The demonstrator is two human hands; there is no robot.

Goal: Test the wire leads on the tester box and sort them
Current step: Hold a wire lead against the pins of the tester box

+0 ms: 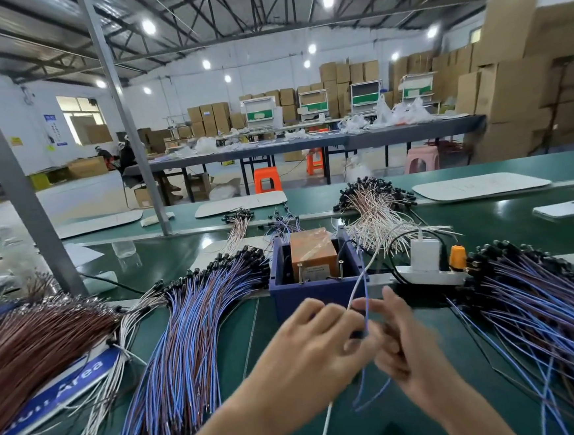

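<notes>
The tester box [315,287] is a dark blue tray holding an orange block with two upright metal pins, in the middle of the green table. Just in front of it my left hand [309,346] and my right hand [402,342] meet. Both pinch a thin blue wire lead [367,314] that runs between them, beside a white cable that rises toward the box. The lead's tail loops down below my right hand. A big pile of blue and brown leads [191,327] lies to the left, and another pile of blue leads [540,307] to the right.
A brown lead pile [31,350] covers a blue sign at far left. White leads [378,217] lie behind the box. A white power strip [427,268] with a charger and an orange plug sits right of the box. A phone [566,209] lies far right. A grey post [15,190] stands left.
</notes>
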